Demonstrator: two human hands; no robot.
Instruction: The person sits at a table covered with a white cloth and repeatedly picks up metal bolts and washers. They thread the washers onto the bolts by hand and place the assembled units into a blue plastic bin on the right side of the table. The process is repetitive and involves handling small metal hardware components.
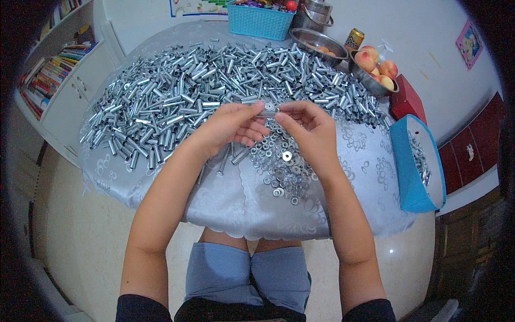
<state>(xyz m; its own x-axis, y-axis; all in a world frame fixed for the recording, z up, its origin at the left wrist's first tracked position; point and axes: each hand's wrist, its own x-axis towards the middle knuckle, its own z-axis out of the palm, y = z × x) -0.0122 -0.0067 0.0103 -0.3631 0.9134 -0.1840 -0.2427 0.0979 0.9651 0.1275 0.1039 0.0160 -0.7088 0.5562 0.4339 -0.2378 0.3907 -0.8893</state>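
Note:
Between my two hands, above the table's middle, lies a short silvery metal sleeve (266, 114), held roughly level. My left hand (229, 126) pinches its left end between thumb and forefinger, the other fingers loosely curled. At its right end my right hand (311, 134) is closed in a pinch; a small piece at those fingertips is too small to make out. Beneath the hands spreads a pile of nuts and washers (279, 166). A few long bolts (223, 163) lie below my left hand. Behind stretches a large heap of metal sleeves (177, 91).
A silvery patterned cloth (225, 206) covers the table. At the right edge stands a blue fabric bin (410, 177) with metal parts inside. Farther back are a red box (409, 99), a steel bowl of peaches (370, 85), a drink can (354, 39) and a light-blue basket (257, 22).

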